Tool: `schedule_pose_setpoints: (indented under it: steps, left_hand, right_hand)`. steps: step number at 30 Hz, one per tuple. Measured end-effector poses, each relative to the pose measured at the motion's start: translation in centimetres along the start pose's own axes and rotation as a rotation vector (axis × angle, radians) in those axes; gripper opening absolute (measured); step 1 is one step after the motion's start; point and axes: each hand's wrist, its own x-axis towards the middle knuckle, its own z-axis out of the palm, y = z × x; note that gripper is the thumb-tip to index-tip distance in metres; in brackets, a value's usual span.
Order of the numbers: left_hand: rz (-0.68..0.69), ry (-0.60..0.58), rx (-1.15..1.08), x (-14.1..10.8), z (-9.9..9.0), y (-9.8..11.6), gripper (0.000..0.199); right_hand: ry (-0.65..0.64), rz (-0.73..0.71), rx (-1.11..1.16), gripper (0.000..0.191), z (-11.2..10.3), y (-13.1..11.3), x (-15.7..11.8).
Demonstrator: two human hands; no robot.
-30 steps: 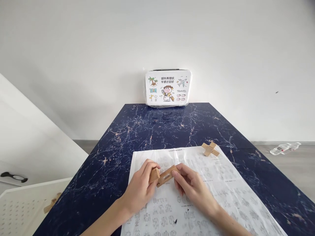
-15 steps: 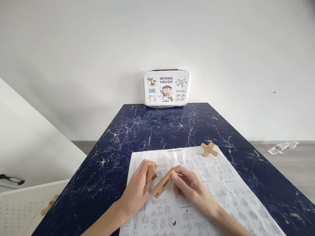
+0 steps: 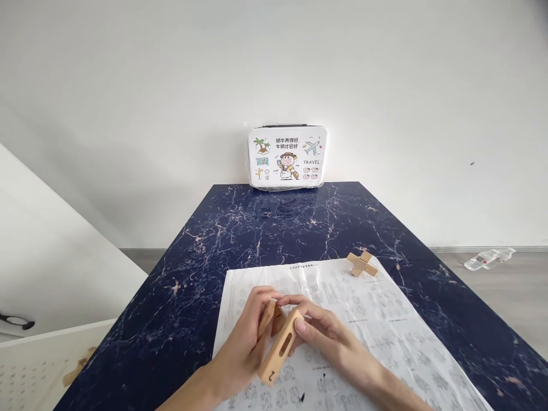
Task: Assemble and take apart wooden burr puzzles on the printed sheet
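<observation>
1. One pale-brown wooden block [image 3: 265, 321] fills the left hand [image 3: 245, 337] over the printed white paper sheet [image 3: 411, 342].
2. Over that sheet, the right hand [image 3: 327, 331] pinches a slotted brown wooden bar [image 3: 277, 355].
3. Apparent step: matching block and bar; next likely calls for aligning them.

From above the near end of the blue table [image 3: 274, 228], the head view faces forward and down — left hand [image 3: 245, 341] and right hand [image 3: 336, 339] close below, pale wall [image 3: 274, 63] beyond.
</observation>
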Motion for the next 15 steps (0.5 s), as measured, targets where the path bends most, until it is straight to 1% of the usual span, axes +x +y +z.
schedule_pose_setpoints:
  steps: [4,6,9,12,15]
  left_hand:
    - [0.04,0.001,0.085,0.0,-0.1,0.3,0.023]
    - [0.044,-0.02,0.076,0.0,-0.2,0.6,0.022]
    - [0.04,-0.052,0.021,0.0,-0.3,1.1,0.021]
    - [-0.055,-0.054,-0.037,0.0,-0.2,1.2,0.024]
    - [-0.151,-0.024,-0.08,0.1,0.0,0.9,0.029]
  right_hand:
    - [-0.021,0.056,0.126,0.026,0.0,0.6,-0.1]
    - [-0.026,0.064,0.192,0.024,0.0,0.7,-0.1]
    - [-0.028,0.045,0.229,0.025,0.1,0.6,0.0]
    - [-0.007,0.024,0.245,0.026,-0.2,0.5,0.1]
    - [0.058,0.02,0.281,0.027,-0.6,0.6,0.0]
